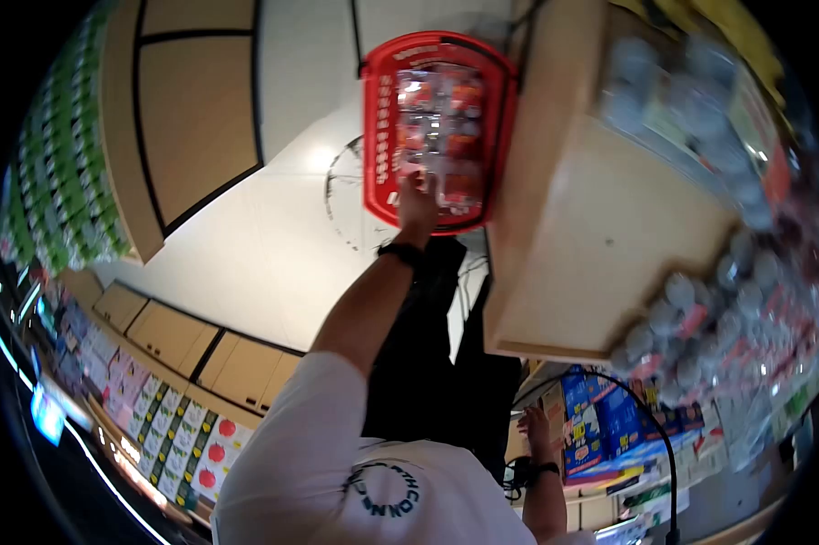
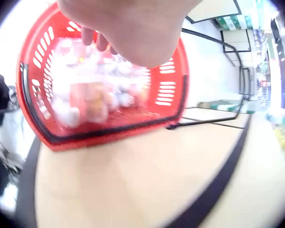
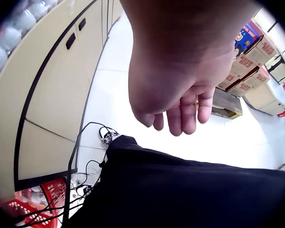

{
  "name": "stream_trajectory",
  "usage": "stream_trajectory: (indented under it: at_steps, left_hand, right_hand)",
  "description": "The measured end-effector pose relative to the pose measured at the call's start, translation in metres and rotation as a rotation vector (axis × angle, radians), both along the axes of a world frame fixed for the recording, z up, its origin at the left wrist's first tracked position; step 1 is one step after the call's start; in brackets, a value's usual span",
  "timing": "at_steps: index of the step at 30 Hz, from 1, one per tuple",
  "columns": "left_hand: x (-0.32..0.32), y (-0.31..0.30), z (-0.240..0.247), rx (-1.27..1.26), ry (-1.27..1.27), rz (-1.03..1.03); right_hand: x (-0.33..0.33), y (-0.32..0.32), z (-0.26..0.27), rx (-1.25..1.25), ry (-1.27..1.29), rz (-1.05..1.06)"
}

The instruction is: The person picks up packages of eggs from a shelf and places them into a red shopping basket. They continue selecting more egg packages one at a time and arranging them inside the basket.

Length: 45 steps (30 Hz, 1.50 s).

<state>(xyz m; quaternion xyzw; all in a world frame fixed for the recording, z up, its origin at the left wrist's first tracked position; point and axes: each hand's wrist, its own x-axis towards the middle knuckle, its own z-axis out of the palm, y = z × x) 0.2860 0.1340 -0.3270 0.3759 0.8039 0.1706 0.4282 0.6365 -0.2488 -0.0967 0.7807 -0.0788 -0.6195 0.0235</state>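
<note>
My left hand (image 1: 417, 202) reaches over a red plastic basket (image 1: 379, 118) on the floor. In the basket lie several clear plastic packs (image 1: 464, 141) with red and orange contents, blurred in the left wrist view. The left fingers (image 2: 102, 42) hang down above the packs, fingertips loosely bent, with nothing visible between them. The basket's black handle (image 2: 213, 38) is folded outward to one side. Down at my side, the right hand (image 3: 180, 90) hangs with relaxed fingers and holds nothing; in the head view it is near blue boxes (image 1: 584, 422).
A pale wooden counter (image 1: 609, 245) stands right beside the basket, stacked with clear packs of round whitish things (image 1: 691, 318). Wooden cabinets (image 1: 196, 100) with green packages run along the left. Black cables (image 3: 85, 137) hang near my legs.
</note>
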Motion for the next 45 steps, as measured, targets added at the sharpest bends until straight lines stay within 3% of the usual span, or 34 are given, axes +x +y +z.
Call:
stream_trajectory:
  at_steps: [1,3,5,7,9,13,16,18,21,24,27,31,33,38,41,43,45]
  left_hand:
    - [0.005,0.002,0.015,0.155,-0.117,0.063]
    - [0.036,0.018,0.12,0.282,-0.33,0.081]
    - [0.072,0.01,0.234,0.262,-0.403,-0.256]
    - [0.103,-0.005,0.28,0.395,-0.536,-0.595]
    - [0.153,-0.017,0.303,0.282,-0.55,-0.622]
    - [0.241,-0.027,0.279,0.009,-0.595,-0.498]
    - [0.295,-0.02,0.257,0.041,-0.565,-0.436]
    - [0.319,-0.011,0.246,-0.015,-0.71,-0.297]
    - [0.326,-0.004,0.252,-0.046,-0.552,-0.29]
    - [0.327,-0.009,0.248,0.013,-0.41,-0.356]
    - [0.331,-0.016,0.254,0.145,-0.495,-0.271]
    - [0.328,-0.019,0.259,0.175,-0.453,-0.312]
    - [0.328,-0.017,0.261,0.229,-0.496,-0.257]
    - [0.278,-0.024,0.28,0.34,-0.619,-0.065]
    - [0.203,-0.035,0.298,0.248,-0.744,0.089]
    - [0.152,-0.03,0.321,0.342,-0.855,0.212]
    - [0.091,-0.026,0.32,0.279,-0.766,0.206]
  right_hand:
    - [0.003,-0.001,-0.001,0.027,-0.004,0.03]
    - [0.007,-0.008,-0.003,0.039,0.004,-0.002]
    - [0.006,-0.005,-0.006,0.043,0.002,0.037]
    - [0.01,-0.003,-0.012,0.089,0.019,0.005]
    - [0.014,-0.008,-0.025,0.103,0.048,-0.046]
    - [0.029,-0.015,-0.018,0.195,0.064,-0.09]
    - [0.056,-0.043,-0.01,0.173,0.064,-0.132]
    - [0.074,-0.065,-0.007,0.159,0.016,-0.234]
    - [0.104,-0.103,-0.018,0.113,0.048,-0.371]
    - [0.116,-0.098,-0.024,0.142,0.021,-0.297]
    - [0.128,-0.081,-0.031,0.22,0.048,-0.285]
    - [0.129,-0.034,-0.033,0.339,0.044,-0.258]
    - [0.127,-0.012,-0.035,0.423,0.028,-0.097]
    - [0.137,0.009,-0.049,0.484,0.092,-0.015]
    - [0.14,0.009,-0.065,0.461,0.1,-0.029]
    - [0.135,0.013,-0.064,0.387,0.086,-0.051]
    - [0.12,0.017,-0.059,0.303,-0.021,-0.156]
